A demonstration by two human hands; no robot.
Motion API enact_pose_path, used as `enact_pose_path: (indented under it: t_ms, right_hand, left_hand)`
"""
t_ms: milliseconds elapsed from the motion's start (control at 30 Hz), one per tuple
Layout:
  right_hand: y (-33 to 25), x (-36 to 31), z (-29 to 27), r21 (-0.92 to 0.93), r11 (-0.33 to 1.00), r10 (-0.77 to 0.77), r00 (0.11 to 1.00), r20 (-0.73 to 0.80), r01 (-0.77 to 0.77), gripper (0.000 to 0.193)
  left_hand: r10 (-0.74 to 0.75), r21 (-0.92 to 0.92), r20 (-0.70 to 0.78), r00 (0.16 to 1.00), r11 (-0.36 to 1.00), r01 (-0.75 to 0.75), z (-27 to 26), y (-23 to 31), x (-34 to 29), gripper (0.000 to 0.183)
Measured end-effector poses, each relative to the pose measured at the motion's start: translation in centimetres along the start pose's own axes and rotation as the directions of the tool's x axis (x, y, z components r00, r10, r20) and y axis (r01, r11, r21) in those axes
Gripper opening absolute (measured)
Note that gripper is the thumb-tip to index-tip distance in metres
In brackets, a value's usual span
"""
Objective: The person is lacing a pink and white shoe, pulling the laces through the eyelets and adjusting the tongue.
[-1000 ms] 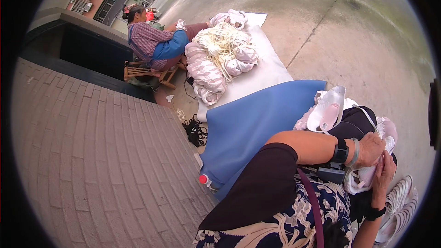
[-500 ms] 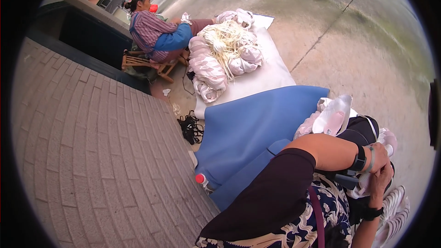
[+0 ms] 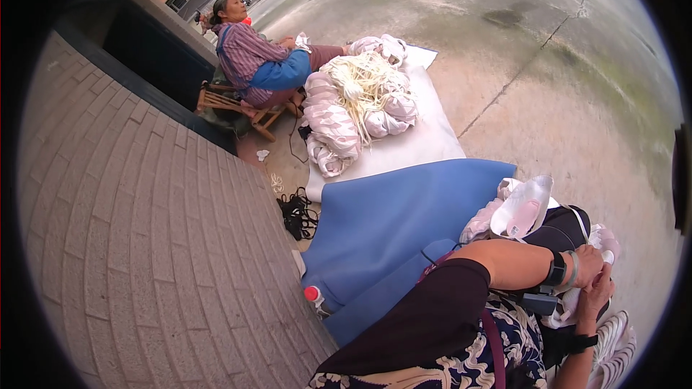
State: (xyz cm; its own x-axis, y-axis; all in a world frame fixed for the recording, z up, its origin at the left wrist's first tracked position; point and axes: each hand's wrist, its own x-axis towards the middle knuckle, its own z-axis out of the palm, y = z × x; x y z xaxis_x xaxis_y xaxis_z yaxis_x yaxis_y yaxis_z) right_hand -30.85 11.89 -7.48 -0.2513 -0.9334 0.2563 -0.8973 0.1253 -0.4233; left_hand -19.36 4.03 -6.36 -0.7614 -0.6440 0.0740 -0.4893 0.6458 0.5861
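Two hands are meeting just right of the blue mat (image 3: pixel 404 223): the left hand (image 3: pixel 587 266), wearing a dark wristband, and the right hand (image 3: pixel 595 295) are both closing around a white shoe piece (image 3: pixel 602 245). Left of the mat, a red-capped bottle (image 3: pixel 315 297) is lying against it.

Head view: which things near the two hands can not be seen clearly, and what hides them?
- White piece in the hands: mostly covered by the left hand and right hand; its kind cannot be told.
- Fingers of both hands: curled together, so the grip is unclear.
- White-pink shoe parts: bent and partly cut off by the fisheye rim.
- Red-capped bottle: body hidden under the blue mat.
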Motion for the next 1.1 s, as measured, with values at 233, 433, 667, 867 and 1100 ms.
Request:
enact_pose_path:
  t_ms: [233, 433, 667, 867, 1100]
  right_hand:
    - [2.8, 0.7, 2.3, -0.082, 0.987, -0.144, 0.984, -0.108, 0.136, 0.031]
    - [3.6, -0.9, 1.2, -0.064, 0.988, -0.147, 0.975, -0.166, 0.138, 0.03]
    - [-2.4, 0.5, -0.1, -0.028, 0.999, -0.048, 0.998, -0.051, 0.046, 0.009]
    - [-3.8, 0.8, -2.2, -0.2, 0.977, -0.079, 0.997, 0.014, 0.08, 0.014]
    - [-4.7, -0.4, -2.6, -0.388, 0.865, -0.328, 0.944, 0.042, 0.318, 0.006]
  left_hand:
    - [-0.088, -0.161, 0.031, 0.996, 0.983, 0.092, 1.1, 0.3, 1.2, 0.037]
    - [-0.006, -0.147, 0.074, 0.997, 0.989, 0.017, 1.4, 1.8, 1.1, 0.04]
    - [-0.037, -0.126, 0.066, 0.997, 0.991, 0.045, -3.0, -0.5, -0.8, 0.02]
    - [0.06, -0.123, 0.044, 0.997, 0.991, -0.055, -3.5, -1.5, -0.8, 0.018]
    - [0.094, -0.164, 0.035, 0.995, 0.983, -0.087, -2.5, -2.3, -1.8, 0.017]
